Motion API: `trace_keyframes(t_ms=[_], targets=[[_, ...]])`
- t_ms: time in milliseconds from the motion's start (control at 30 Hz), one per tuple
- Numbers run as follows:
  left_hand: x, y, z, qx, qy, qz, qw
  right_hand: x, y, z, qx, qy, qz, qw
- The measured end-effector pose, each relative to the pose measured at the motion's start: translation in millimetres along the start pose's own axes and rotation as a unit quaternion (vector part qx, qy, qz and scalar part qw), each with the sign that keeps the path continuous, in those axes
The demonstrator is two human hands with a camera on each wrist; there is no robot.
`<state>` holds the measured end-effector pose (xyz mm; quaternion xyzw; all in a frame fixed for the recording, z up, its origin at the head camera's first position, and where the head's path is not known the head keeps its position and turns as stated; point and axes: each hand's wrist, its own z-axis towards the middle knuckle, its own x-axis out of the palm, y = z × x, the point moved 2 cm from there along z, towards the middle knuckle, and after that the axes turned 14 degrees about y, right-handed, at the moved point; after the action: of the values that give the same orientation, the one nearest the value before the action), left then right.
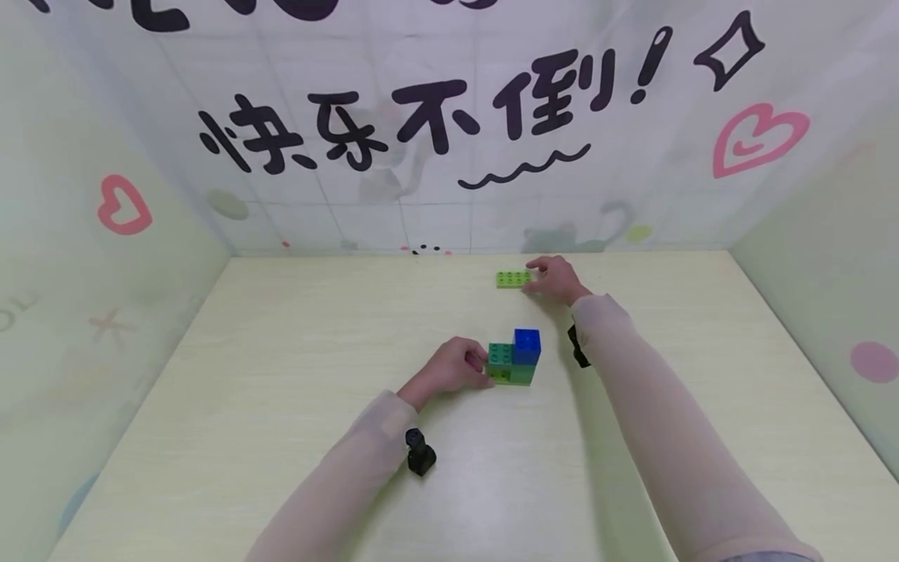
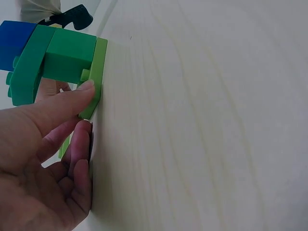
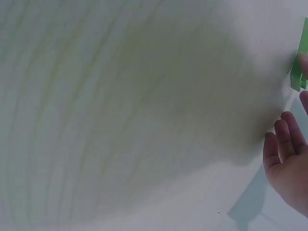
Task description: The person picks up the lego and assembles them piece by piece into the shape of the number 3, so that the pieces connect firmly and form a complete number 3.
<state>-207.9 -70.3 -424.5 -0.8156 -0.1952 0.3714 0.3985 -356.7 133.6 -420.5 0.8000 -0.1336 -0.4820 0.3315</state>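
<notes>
A stack of toy building bricks [image 1: 520, 373] stands on the table, with a lime base, green bricks above it and a blue brick [image 1: 527, 346] on top at the right. My left hand [image 1: 456, 365] pinches the left end of its lime base [image 2: 98, 72], the thumb by a bare stud. Farther back lies a flat lime brick [image 1: 513, 279] with studs up. My right hand [image 1: 555, 279] is at the right end of this brick, thumb and forefinger spread at its corners. In the right wrist view the thumb overlaps the lime brick [image 3: 298, 72], while the other fingers extend loosely.
The pale wooden table [image 1: 295, 343] is enclosed by a printed back curtain [image 1: 435, 211] and side panels. Black wrist devices [image 1: 420, 453] sit on both forearms. The right forearm [image 1: 653, 406] stretches past the brick stack on its right side.
</notes>
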Motion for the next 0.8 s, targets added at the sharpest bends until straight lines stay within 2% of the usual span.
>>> trace_keyframes(t_ms=[333, 800], targets=[[-0.1, 0.5, 0.1, 0.015, -0.004, 0.000, 0.9999, 4.2, -1.2, 1.1, 0.013, -0.002, -0.024, 0.9996], [-0.2, 0.8, -0.1, 0.018, -0.005, 0.007, 0.9998, 4.8, -3.3, 3.0, 0.016, -0.003, -0.027, 0.9995]])
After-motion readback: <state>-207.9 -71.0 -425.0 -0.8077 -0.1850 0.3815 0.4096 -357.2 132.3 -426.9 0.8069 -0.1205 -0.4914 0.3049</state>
